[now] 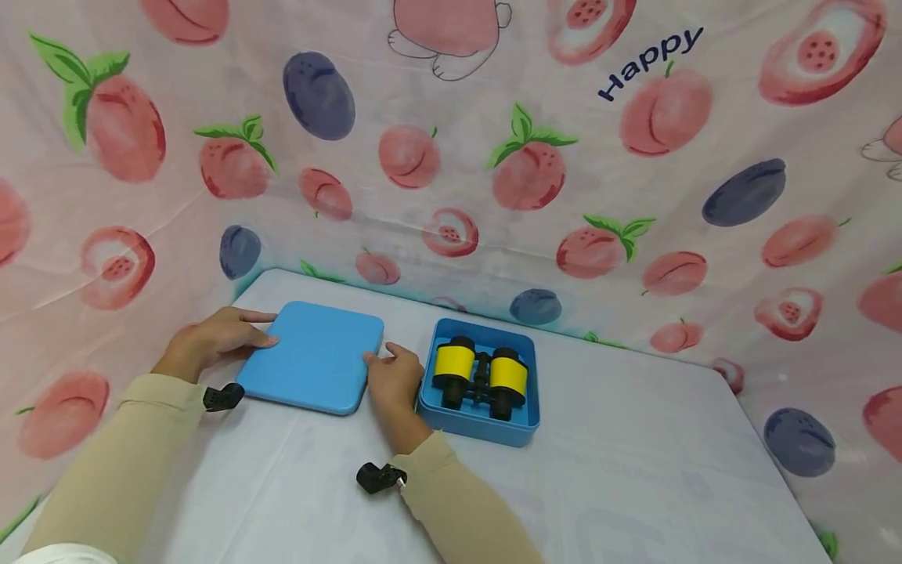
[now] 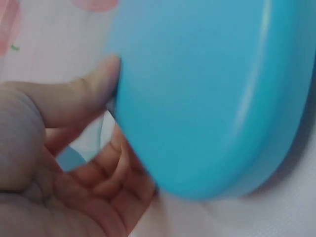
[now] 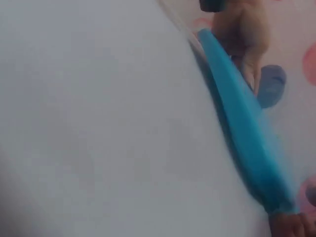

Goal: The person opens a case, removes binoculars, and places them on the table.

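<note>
A flat blue lid (image 1: pixel 313 356) with rounded corners lies between my two hands, top side up, over the table's left part. My left hand (image 1: pixel 221 338) grips its left edge; in the left wrist view the thumb (image 2: pixel 106 81) presses at the rim while the other fingers curl beneath. At the opposite edge my right hand (image 1: pixel 396 384) pinches the lid, and only its fingertips (image 3: pixel 294 225) show at the bottom of the right wrist view. Just right of that hand stands an uncovered blue box (image 1: pixel 482 427), with yellow-and-black binoculars (image 1: pixel 481 376) lying in it.
A white cloth covers the table (image 1: pixel 634 454). Behind it and along the sides hangs a pink curtain (image 1: pixel 451 157) printed with peaches and dark plums. Small black cameras sit at both wrists, by the beige sleeves (image 1: pixel 451 493).
</note>
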Available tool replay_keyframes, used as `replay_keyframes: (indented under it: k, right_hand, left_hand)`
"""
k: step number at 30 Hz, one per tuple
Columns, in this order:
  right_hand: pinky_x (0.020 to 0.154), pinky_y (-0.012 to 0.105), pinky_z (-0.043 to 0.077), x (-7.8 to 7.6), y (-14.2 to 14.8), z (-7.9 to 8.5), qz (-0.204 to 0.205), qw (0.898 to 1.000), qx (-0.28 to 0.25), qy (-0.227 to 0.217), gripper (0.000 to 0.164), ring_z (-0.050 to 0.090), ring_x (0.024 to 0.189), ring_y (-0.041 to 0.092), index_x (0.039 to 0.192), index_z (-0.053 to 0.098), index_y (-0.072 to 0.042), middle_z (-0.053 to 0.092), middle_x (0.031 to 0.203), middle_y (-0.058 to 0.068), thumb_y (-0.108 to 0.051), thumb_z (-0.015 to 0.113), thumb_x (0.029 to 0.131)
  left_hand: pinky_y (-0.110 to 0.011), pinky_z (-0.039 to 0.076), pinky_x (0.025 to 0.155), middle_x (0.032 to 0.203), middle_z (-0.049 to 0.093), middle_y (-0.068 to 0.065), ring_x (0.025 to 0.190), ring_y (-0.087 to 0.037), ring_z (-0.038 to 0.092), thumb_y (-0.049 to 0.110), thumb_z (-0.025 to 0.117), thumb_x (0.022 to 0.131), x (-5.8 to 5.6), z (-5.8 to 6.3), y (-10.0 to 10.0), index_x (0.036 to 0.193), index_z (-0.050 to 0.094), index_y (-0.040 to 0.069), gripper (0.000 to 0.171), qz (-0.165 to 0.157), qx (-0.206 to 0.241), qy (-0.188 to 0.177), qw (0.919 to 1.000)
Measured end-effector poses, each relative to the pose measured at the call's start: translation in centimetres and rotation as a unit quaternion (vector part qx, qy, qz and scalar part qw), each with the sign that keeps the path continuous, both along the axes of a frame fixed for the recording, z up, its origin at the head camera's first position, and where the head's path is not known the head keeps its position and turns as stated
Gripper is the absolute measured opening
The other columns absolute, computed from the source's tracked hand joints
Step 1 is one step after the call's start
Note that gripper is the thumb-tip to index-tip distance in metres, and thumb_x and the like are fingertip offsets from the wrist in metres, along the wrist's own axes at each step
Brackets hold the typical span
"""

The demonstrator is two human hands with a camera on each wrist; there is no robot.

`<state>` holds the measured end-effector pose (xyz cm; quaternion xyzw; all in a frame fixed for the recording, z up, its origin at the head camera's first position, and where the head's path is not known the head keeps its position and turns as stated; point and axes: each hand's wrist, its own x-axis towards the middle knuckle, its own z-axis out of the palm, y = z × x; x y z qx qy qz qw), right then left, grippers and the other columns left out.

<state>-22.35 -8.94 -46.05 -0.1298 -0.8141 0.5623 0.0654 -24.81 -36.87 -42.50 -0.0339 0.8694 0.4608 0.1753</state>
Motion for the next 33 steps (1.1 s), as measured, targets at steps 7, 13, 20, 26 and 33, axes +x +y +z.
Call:
replay_keyframes:
  k: [7, 13, 20, 26, 33]
  right_hand:
    - [0.072, 0.021, 0.062, 1.1, 0.1, 0.2, 0.015, 0.996, -0.068, 0.046, 0.039, 0.065, 0.073, 0.007, 0.133, 0.072, -0.011, 0.068, 0.087, -0.001, -0.016, 0.078, 0.095]
    - [0.076, 0.03, 0.066, 1.3, 1.2, 2.0, 0.038, 0.963, -0.265, 0.034, 0.039, 0.076, 0.075, 0.016, 0.131, 0.073, -0.009, 0.068, 0.089, 0.006, -0.006, 0.078, 0.092]
    - [0.079, 0.034, 0.066, 2.1, 4.1, 4.6, 0.072, 0.945, -0.312, 0.059, 0.037, 0.076, 0.082, 0.02, 0.129, 0.073, -0.01, 0.069, 0.091, 0.006, -0.002, 0.076, 0.093]
    - [0.08, 0.037, 0.067, 2.0, 8.2, 6.0, 0.07, 0.942, -0.322, 0.063, 0.037, 0.076, 0.076, 0.016, 0.128, 0.073, -0.006, 0.07, 0.086, 0.004, -0.002, 0.077, 0.092]
    - [0.083, 0.034, 0.066, 1.1, 15.2, 6.1, 0.05, 0.955, -0.288, 0.046, 0.042, 0.077, 0.076, 0.014, 0.134, 0.068, -0.001, 0.075, 0.089, 0.003, -0.007, 0.077, 0.094]
  left_hand:
    - [-0.02, 0.057, 0.081, 0.15, 0.045, -0.036, 0.102, -0.022, 0.062, 0.027, 0.072, 0.098, 0.5, 1.0, 1.5, 0.154, 0.044, -0.005, 0.07, 0.063, -0.043, 0.015, 0.997]
    - [-0.025, 0.061, 0.095, 0.143, 0.061, -0.023, 0.106, -0.005, 0.071, 0.033, 0.073, 0.099, 0.9, 2.5, 3.8, 0.157, 0.042, -0.002, 0.074, 0.063, 0.068, 0.04, 0.9949]
    - [-0.037, 0.054, 0.106, 0.14, 0.063, -0.015, 0.108, -0.004, 0.072, 0.033, 0.071, 0.101, 1.3, 4.5, 8.0, 0.161, 0.039, 0.004, 0.074, 0.028, 0.13, 0.038, 0.9904]
    - [-0.038, 0.054, 0.109, 0.153, 0.055, -0.023, 0.124, -0.021, 0.07, 0.031, 0.072, 0.1, 1.4, 5.0, 13.2, 0.159, 0.043, 0.008, 0.07, 0.002, 0.159, 0.012, 0.9872]
    - [-0.04, 0.054, 0.11, 0.144, 0.062, -0.016, 0.108, -0.013, 0.074, 0.02, 0.071, 0.101, 0.9, 4.6, 18.1, 0.158, 0.043, 0.004, 0.065, -0.031, 0.246, -0.02, 0.9685]
